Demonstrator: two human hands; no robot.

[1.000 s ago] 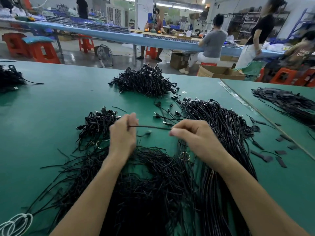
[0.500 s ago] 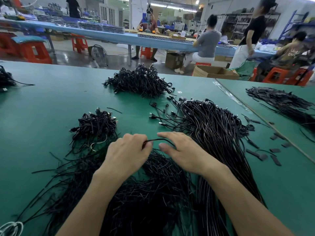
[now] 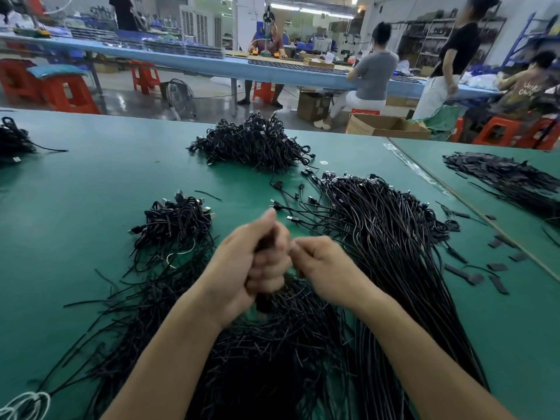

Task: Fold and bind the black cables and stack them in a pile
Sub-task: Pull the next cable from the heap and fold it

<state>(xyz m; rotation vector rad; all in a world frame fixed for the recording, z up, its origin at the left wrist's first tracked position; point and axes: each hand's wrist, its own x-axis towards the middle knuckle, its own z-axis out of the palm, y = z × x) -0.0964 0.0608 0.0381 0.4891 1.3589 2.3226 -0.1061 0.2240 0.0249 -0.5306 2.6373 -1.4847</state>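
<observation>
left hand [image 3: 257, 268] fist tight round folded black cable [image 3: 262, 303] | right hand [image 3: 321, 268] curled just beside it, cannot tell what it holds | near bench [image 3: 91, 207] front edge

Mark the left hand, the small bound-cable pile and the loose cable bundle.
left hand [image 3: 251, 263]: head view, back of the fist gripping a folded cable [image 3: 262, 304].
small bound-cable pile [image 3: 175, 221]: head view, pile's centre.
loose cable bundle [image 3: 381, 231]: head view, middle strands.
</observation>
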